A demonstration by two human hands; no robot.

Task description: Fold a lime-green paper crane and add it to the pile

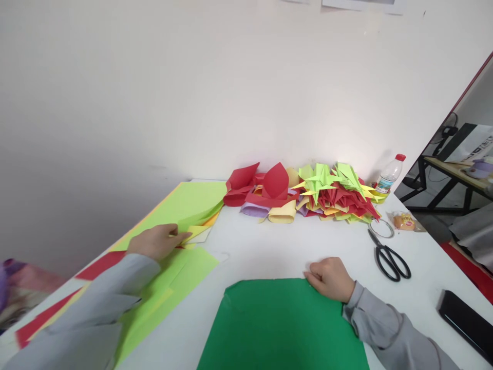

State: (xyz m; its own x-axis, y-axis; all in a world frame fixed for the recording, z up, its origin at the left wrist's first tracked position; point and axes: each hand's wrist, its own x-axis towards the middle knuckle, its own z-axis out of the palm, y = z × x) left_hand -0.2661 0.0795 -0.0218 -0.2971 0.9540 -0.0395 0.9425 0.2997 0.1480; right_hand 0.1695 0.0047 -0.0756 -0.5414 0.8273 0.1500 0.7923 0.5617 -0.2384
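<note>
My left hand (157,240) reaches out over a stack of lime-green and yellow paper sheets (185,205) at the table's left, fingers pinched on the edge of a yellow sheet (197,232). My right hand (331,278) rests closed at the top right corner of a dark green paper sheet (281,329) lying before me, its fingers curled on the sheet's edge. Both arms wear grey sleeves.
A heap of folded paper shapes (308,198) in red, green, yellow and lilac lies against the wall. Black scissors (389,257), a tape ring (381,227), a wrapped snack (404,222), a water bottle (389,177) and a black phone (466,324) sit at the right. Red sheets (100,263) lie left.
</note>
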